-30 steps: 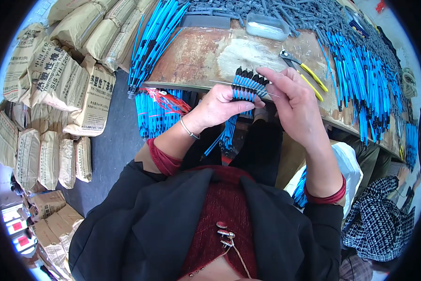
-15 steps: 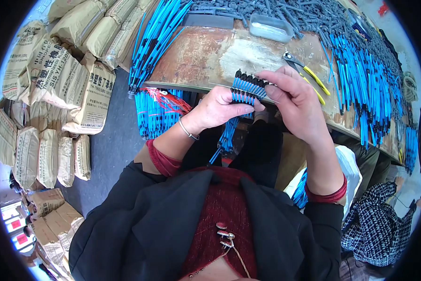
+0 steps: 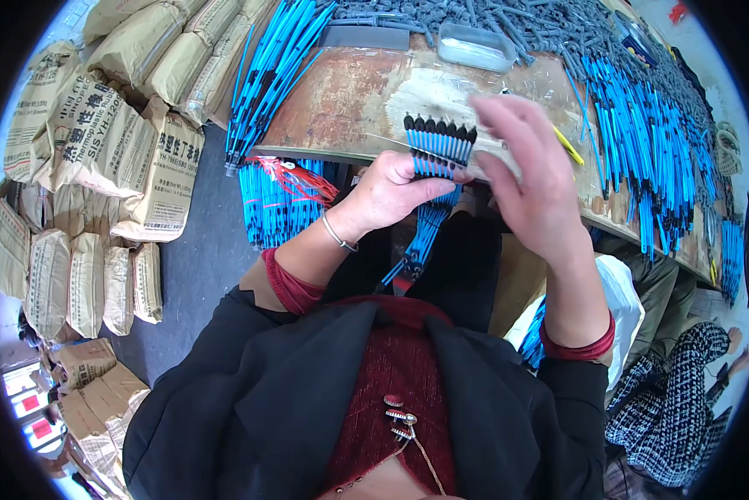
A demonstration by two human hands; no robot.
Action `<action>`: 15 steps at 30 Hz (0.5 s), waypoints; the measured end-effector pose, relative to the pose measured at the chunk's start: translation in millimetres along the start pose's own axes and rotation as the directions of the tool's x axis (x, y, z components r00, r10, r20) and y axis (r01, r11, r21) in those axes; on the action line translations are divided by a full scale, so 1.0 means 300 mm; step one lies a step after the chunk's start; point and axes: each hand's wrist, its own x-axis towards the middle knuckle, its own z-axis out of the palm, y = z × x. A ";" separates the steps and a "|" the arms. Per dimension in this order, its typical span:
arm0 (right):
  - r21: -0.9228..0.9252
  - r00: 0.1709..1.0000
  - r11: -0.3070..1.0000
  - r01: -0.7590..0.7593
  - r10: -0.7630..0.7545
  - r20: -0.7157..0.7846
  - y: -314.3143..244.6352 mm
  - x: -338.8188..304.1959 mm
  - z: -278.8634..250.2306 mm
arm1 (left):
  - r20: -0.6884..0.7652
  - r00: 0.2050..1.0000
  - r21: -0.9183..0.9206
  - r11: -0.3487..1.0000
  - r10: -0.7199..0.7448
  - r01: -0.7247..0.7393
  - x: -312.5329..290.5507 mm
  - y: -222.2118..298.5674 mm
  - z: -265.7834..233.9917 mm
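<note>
A flat row of thin blue rods with black bulbous tips (image 3: 438,143) is gripped in my left hand (image 3: 395,193), the thumb laid across its front. The tips stand upward, and the rods' lower ends (image 3: 424,237) hang down over my lap. Just right of the row my right hand (image 3: 534,179) is raised, its fingers apart and somewhat blurred; I see nothing held in it. Behind that hand, a yellow-handled cutting tool (image 3: 569,145) lies on the worn wooden table (image 3: 333,100), mostly hidden.
A clear plastic tray (image 3: 474,48) and heaps of grey plastic parts (image 3: 549,29) fill the table's far side. Blue rods lie in piles at left (image 3: 278,71) and right (image 3: 641,150). Brown paper sacks (image 3: 82,142) stand at left. A person in patterned clothing (image 3: 670,408) is at right.
My right hand has come off the row of rods and moved up, its fingers opening. The black tips now show in full. At right, the person in patterned clothing has shifted.
</note>
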 end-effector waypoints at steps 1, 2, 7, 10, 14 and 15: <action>-0.001 1.000 1.000 0.001 -0.001 -0.001 0.004 -0.008 -0.012 | -0.037 0.999 -0.064 0.998 -0.006 0.003 0.001 -0.009 0.005; -0.060 0.997 0.996 -0.073 0.074 0.014 0.015 -0.028 -0.037 | -0.072 0.997 -0.130 0.992 -0.015 0.006 0.000 -0.011 0.012; -0.199 0.979 0.960 -0.196 0.202 0.014 0.035 -0.068 -0.052 | -0.058 0.998 -0.059 0.998 -0.004 0.000 0.005 0.006 0.023; -0.179 0.980 0.964 -0.195 0.199 0.004 0.036 -0.072 -0.053 | -0.022 0.999 -0.053 0.998 0.033 -0.034 0.014 0.015 0.035; -0.050 0.966 0.965 -0.257 0.255 -0.034 0.041 -0.076 -0.063 | -0.035 0.999 -0.025 0.999 0.026 -0.027 0.030 0.037 0.029; 0.001 0.950 0.952 -0.305 0.304 -0.077 0.038 -0.079 -0.072 | -0.037 0.999 -0.027 0.999 0.025 -0.026 0.039 0.049 0.024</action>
